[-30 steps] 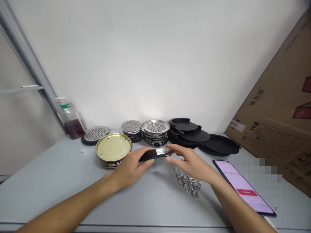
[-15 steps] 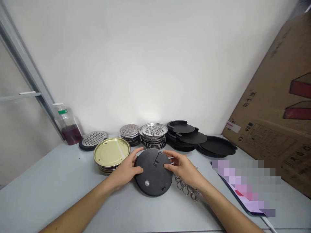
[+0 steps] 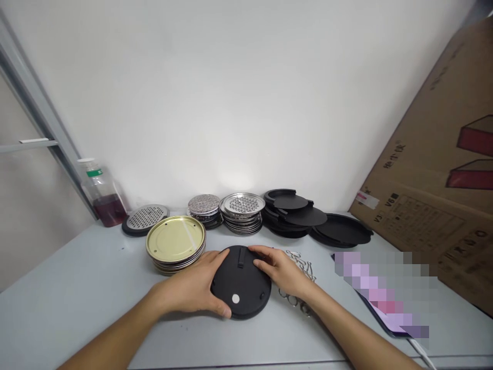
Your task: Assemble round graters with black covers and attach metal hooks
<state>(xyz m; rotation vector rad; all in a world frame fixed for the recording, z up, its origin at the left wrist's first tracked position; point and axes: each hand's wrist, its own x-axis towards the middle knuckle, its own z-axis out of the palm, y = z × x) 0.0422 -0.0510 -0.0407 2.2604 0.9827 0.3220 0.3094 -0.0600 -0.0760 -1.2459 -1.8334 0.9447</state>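
Note:
A round black plastic disc (image 3: 246, 285) sits low over the grey table in front of me, with a clip slot near its far edge and a white dot near its near edge. My left hand (image 3: 194, 285) grips its left side, fingers at the far rim and thumb at the near rim. At the upper right edge, my right hand (image 3: 279, 267) holds it between thumb and fingers. Metal rings and links (image 3: 293, 299) lie beside and partly behind my right hand. Left of the disc stands a stack of gold-coloured round lids (image 3: 175, 239).
Along the wall are a perforated disc (image 3: 148, 217), two stacks of metal grater discs (image 3: 204, 204) (image 3: 243, 205), and black round trays (image 3: 295, 216) (image 3: 341, 229). A bottle of dark liquid (image 3: 110, 205) stands left. A phone (image 3: 379, 298) and a large carton (image 3: 431, 205) are at right.
The black disc has turned slightly counterclockwise and come a little nearer to me. My left thumb has slid down to its near edge. The right hand stays at the upper right rim.

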